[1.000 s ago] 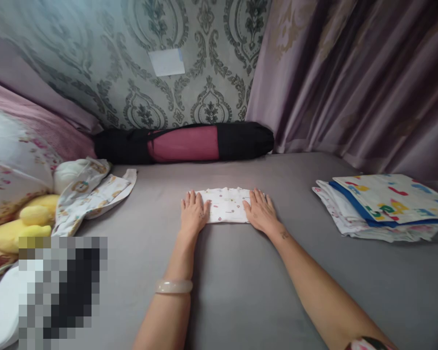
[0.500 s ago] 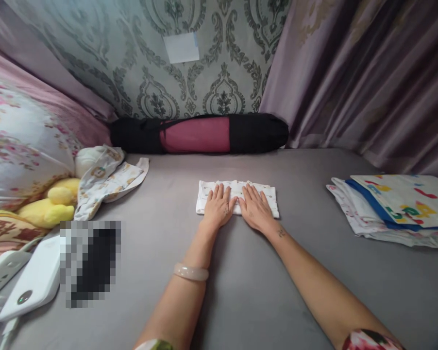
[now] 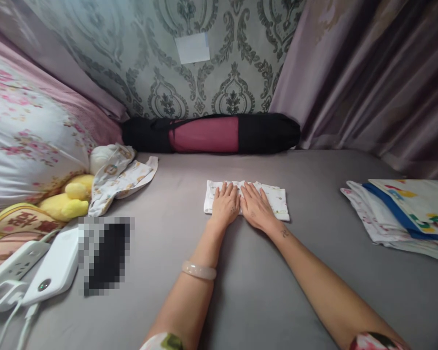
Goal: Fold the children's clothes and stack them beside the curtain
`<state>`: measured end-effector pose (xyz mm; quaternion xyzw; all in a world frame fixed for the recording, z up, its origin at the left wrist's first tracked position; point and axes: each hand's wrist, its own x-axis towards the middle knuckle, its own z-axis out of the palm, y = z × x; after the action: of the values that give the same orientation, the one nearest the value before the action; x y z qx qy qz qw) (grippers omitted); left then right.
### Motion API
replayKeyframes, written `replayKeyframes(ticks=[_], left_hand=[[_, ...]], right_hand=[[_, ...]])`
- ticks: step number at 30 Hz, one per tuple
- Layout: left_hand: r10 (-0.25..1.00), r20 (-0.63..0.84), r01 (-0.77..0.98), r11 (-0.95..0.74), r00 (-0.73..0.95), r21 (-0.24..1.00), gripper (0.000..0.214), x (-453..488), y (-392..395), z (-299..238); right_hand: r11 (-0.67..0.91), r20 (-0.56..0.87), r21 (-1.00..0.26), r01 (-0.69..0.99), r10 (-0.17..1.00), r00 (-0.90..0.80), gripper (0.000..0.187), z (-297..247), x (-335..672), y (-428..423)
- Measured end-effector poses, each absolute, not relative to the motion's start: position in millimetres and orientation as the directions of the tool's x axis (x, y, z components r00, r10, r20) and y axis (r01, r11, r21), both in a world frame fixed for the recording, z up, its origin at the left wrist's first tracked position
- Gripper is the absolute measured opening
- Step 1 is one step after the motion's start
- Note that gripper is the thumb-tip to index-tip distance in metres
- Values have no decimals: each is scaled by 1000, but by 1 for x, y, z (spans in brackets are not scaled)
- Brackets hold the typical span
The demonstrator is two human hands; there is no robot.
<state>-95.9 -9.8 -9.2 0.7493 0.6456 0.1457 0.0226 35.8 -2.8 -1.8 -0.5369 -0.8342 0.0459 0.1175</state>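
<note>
A small white printed cloth point(image 3: 277, 200), folded into a flat rectangle, lies on the grey sheet point(image 3: 241, 282) ahead of me. Both palms press down on its middle, side by side and almost touching. My left hand point(image 3: 226, 205) lies flat with the fingers stretched forward; a pale bangle circles that wrist. My right hand point(image 3: 254, 207) is flat too, fingers slightly spread. Neither hand grips anything.
A stack of folded printed cloths point(image 3: 408, 214) sits at the right. Loose baby clothes point(image 3: 119, 180), a yellow soft toy point(image 3: 68, 199) and floral pillows point(image 3: 25, 141) lie left. A black-and-pink rolled bag point(image 3: 211, 133) rests by the wall. White chargers point(image 3: 40, 277) lie near left.
My hands slid from the two ends of the folded cloth inward to its middle, staying flat on it. The view has shifted slightly.
</note>
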Motion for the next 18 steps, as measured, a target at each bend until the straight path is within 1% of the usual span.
replayKeyframes(ticks=[2, 5, 9, 13, 16, 18], left_hand=[[981, 147, 958, -157, 124, 239, 51, -97, -9, -12], [986, 125, 952, -145, 115, 270, 50, -98, -9, -14], [987, 130, 919, -141, 99, 368, 46, -98, -8, -11], [977, 210, 818, -152, 39, 555, 41, -106, -3, -7], [961, 260, 679, -127, -96, 723, 38, -117, 2, -5], [946, 251, 578, -90, -206, 811, 37, -125, 4, -5]], right_hand=[[422, 136, -210, 882, 906, -401, 56, -5, 33, -1], [429, 144, -208, 879, 902, -406, 56, -11, 33, 0], [434, 150, -198, 879, 900, -410, 55, -10, 36, 0], [397, 88, -183, 899, 918, -387, 55, 1, 29, -1], [373, 91, -161, 914, 928, -362, 56, 8, 12, -2], [372, 119, -144, 917, 927, -357, 57, 9, 0, -3]])
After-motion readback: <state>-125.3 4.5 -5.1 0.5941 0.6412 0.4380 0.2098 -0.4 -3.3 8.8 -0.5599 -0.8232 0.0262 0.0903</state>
